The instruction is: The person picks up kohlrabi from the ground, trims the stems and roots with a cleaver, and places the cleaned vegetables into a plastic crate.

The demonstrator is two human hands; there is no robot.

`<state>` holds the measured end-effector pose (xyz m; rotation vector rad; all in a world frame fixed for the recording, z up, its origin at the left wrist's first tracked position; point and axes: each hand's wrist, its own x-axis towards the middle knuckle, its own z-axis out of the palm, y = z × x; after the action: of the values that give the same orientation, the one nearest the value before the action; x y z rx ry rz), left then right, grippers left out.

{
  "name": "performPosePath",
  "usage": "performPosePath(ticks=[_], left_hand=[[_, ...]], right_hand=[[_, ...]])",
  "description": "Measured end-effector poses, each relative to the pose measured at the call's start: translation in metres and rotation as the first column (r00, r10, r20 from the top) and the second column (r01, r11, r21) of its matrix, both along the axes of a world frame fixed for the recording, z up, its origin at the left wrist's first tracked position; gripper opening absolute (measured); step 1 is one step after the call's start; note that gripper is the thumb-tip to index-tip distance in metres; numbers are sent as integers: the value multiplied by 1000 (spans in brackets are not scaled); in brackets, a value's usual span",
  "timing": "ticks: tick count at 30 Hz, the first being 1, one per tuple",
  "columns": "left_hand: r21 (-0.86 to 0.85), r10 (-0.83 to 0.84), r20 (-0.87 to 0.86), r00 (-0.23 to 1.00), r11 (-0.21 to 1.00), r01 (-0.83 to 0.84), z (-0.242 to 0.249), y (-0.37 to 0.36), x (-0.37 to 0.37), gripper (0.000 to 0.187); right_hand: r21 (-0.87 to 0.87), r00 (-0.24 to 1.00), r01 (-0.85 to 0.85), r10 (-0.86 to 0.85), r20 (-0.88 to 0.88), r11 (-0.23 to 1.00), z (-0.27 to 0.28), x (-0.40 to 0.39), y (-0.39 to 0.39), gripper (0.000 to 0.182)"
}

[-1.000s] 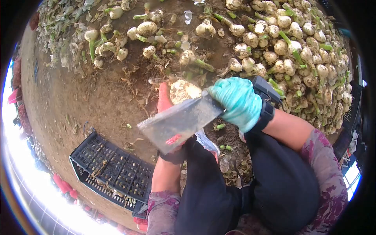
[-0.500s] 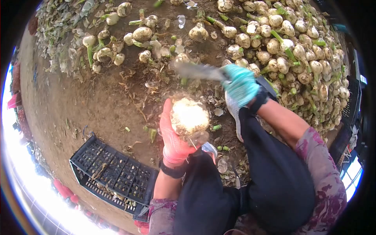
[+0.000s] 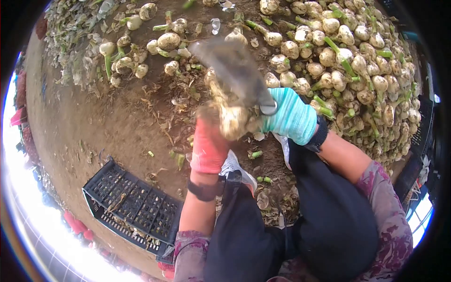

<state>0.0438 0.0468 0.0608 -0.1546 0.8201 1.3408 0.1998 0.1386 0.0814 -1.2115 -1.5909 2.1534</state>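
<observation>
In the middle of the head view my left hand, in a red glove, is closed around a garlic bulb with a pale, freshly bared surface. My right hand, wearing a turquoise striped glove, grips a knife. Its broad blade is smeared by motion and rises up and left, over the bulb. The two hands are close together above my knees, with the right fingers right beside the bulb. The knife's handle is hidden inside the right glove.
A large heap of garlic bulbs fills the upper right. Several loose bulbs lie on the dirt floor ahead. Stem pieces and dry skins litter the ground around my shoes. A black plastic crate lies at lower left.
My right hand has come down and slightly right, bringing the knife over the bulb. My left hand has turned, and the bulb has shifted slightly up.
</observation>
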Motion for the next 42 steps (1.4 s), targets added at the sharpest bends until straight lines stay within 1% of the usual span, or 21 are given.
performPosePath(ticks=[4, 6, 7, 8, 10, 12, 14, 15, 16, 18, 19, 20, 21, 22, 23, 25, 30, 33, 36, 38, 42], left_hand=[[-113, -154, -282, 947, 986, 126, 5, 8, 4, 32], [-227, -310, -626, 715, 950, 213, 4, 14, 3, 17], [-253, -337, -742, 580, 941, 223, -1, 13, 0, 17], [-251, -339, -741, 580, 941, 228, -1, 14, 1, 17], [9, -55, -965, 258, 971, 240, 6, 18, 3, 18], [-74, -166, -908, 385, 967, 243, 27, 22, -8, 21], [-80, -101, -829, 550, 995, 62, 25, 32, -17, 27], [-132, -160, -921, 356, 986, 102, 18, 37, -20, 34], [27, -19, -728, 686, 998, 56, 34, 47, -6, 38], [140, -45, -807, 589, 954, 265, 42, 61, 0, 39], [173, 17, -648, 761, 977, 125, 47, 80, 14, 39], [-87, -163, -849, 502, 981, 173, 31, 85, 7, 46], [-422, -443, -893, 75, 884, 201, 13, 92, -3, 52], [-699, -637, -686, -351, 711, 75, -4, 99, -10, 60], [-697, -634, -689, -352, 712, 82, -19, 105, -11, 60], [-883, -804, -416, -425, 469, -22, -43, 110, -10, 66], [-819, -792, -544, -276, 573, -28, -56, 105, -8, 57], [-291, -300, -953, 52, 947, 134, -62, 75, -11, 38], [-96, -191, -783, 592, 977, 188, -32, 63, -5, 43], [-105, -229, -813, 536, 962, 251, -27, 49, -3, 49], [113, -21, -518, 855, 989, 93, -32, 17, 0, 54]], right_hand=[[331, 985, -135, 89, 151, 934, 3, 6, 6, 34], [620, 946, -138, -84, 314, 772, 2, 7, 4, 32], [572, 918, -235, -14, 396, 786, 9, 6, 7, 28], [754, 943, -259, -10, 332, 604, 4, 5, 7, 23], [796, 958, -204, -50, 281, 570, -28, 11, 8, 20], [456, 743, -455, 44, 668, 765, -44, 20, 19, 18], [406, 863, -2, -203, 462, 914, -54, 37, 13, 22], [431, 808, -8, -248, 535, 902, -41, 34, 16, 26], [429, 810, -11, -244, 533, 903, -51, 34, 14, 26], [515, 945, 272, -327, 17, 813, -77, 35, 13, 27], [477, 913, 53, -236, 333, 877, -51, 34, 17, 31], [162, 869, 209, -259, 422, 964, -35, 29, 24, 34], [183, 863, 258, -311, 397, 949, -37, 31, 24, 35], [200, 853, 307, -363, 375, 930, -40, 34, 24, 36], [203, 849, 312, -368, 378, 928, -40, 36, 26, 36], [73, 836, 337, -333, 436, 939, -37, 40, 27, 36], [171, 847, 326, -368, 384, 930, -39, 39, 25, 35], [317, 868, 254, -360, 343, 914, -40, 39, 21, 35], [392, 871, 42, -225, 436, 919, -6, 23, 24, 29], [671, 891, -237, -118, 438, 703, -3, 18, 18, 25], [817, 928, -347, 42, 371, 461, -3, 7, 14, 19]])
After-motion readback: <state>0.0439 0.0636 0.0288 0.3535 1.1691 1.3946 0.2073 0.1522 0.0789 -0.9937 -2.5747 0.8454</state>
